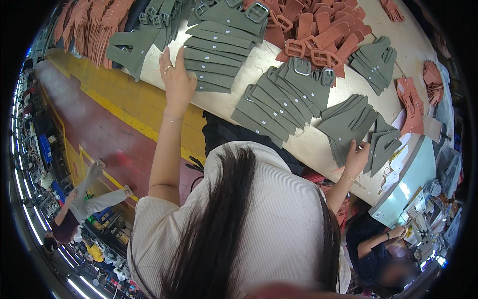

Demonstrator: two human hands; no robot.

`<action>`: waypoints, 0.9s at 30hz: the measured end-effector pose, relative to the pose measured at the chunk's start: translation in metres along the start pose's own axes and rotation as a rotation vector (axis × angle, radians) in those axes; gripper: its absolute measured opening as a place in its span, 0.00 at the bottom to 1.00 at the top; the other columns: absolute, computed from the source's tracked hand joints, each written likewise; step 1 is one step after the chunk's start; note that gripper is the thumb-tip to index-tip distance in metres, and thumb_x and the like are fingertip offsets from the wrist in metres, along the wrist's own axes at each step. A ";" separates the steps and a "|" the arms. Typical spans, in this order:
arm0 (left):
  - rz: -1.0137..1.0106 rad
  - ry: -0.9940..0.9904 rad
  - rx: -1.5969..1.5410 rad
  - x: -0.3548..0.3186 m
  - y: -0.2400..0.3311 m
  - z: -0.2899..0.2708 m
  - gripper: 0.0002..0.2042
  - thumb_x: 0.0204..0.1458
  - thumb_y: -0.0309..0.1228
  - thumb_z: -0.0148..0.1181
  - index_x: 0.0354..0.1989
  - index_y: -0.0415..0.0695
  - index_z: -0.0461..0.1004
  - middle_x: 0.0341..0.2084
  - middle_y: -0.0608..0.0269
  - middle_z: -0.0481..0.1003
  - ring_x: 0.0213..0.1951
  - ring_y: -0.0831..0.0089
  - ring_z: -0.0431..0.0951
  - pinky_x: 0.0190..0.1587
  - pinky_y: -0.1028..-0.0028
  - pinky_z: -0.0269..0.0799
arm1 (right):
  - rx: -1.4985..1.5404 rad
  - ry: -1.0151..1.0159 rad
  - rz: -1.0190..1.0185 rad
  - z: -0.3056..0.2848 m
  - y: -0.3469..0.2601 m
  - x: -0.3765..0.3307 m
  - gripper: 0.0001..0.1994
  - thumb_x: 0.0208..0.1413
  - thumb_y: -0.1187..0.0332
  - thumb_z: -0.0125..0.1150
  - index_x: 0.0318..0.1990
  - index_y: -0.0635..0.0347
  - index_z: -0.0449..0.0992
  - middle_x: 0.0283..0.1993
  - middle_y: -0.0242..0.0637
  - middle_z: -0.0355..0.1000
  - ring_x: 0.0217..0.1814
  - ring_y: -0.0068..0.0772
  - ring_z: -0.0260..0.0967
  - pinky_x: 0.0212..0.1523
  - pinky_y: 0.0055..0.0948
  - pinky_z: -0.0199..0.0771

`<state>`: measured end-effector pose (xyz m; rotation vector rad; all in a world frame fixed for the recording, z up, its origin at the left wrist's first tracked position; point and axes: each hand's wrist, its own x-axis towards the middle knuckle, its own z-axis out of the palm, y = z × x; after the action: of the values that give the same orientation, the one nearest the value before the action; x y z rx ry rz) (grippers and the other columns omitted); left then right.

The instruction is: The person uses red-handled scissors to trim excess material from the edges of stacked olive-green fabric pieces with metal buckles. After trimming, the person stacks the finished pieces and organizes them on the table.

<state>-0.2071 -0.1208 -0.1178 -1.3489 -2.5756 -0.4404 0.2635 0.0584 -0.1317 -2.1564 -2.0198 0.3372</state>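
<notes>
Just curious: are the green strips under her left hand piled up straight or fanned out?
Fanned out. The green strips overlap stepwise, each edge showing below the next, beside the left hand.

A long pale worktable (pixel 318 144) runs diagonally across the view and carries everything. Taking the fanned row of olive-green belt straps with square buckles (pixel 294 89) at its middle as the landmark: to that row's left lies a second fan of olive straps (pixel 219 45), reaching the table's near edge. Behind the row sits a heap of terracotta-coloured buckled straps (pixel 318 35). To its right, toward the near edge, lies a fan of plain olive pieces (pixel 348 122), with a smaller olive stack (pixel 383 144) just beside it. Farther right and back lies another olive stack (pixel 374 62), and beyond it terracotta pieces (pixel 411 102).
</notes>
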 end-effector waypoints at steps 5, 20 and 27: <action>0.057 -0.009 -0.234 0.007 0.004 0.002 0.22 0.40 0.18 0.52 0.48 0.43 0.73 0.52 0.51 0.65 0.54 0.52 0.63 0.59 0.58 0.57 | 0.023 0.009 -0.008 0.003 0.003 0.000 0.17 0.53 0.61 0.62 0.38 0.67 0.68 0.34 0.53 0.71 0.34 0.52 0.69 0.37 0.43 0.68; 0.216 0.009 -0.148 0.013 -0.003 0.022 0.18 0.40 0.21 0.55 0.44 0.47 0.76 0.43 0.64 0.71 0.49 0.63 0.67 0.51 0.62 0.60 | 0.038 -0.021 0.016 0.001 0.002 0.001 0.16 0.52 0.62 0.63 0.38 0.67 0.69 0.36 0.52 0.71 0.36 0.51 0.69 0.39 0.42 0.68; 0.234 0.005 -0.148 0.021 -0.015 0.017 0.19 0.42 0.20 0.53 0.45 0.48 0.76 0.42 0.61 0.72 0.48 0.60 0.69 0.51 0.62 0.61 | 0.050 -0.021 0.017 0.000 0.001 0.000 0.16 0.53 0.62 0.63 0.38 0.68 0.68 0.37 0.52 0.71 0.36 0.51 0.70 0.39 0.42 0.69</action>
<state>-0.2322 -0.1070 -0.1298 -1.6722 -2.3807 -0.6006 0.2646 0.0586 -0.1324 -2.1499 -1.9833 0.4093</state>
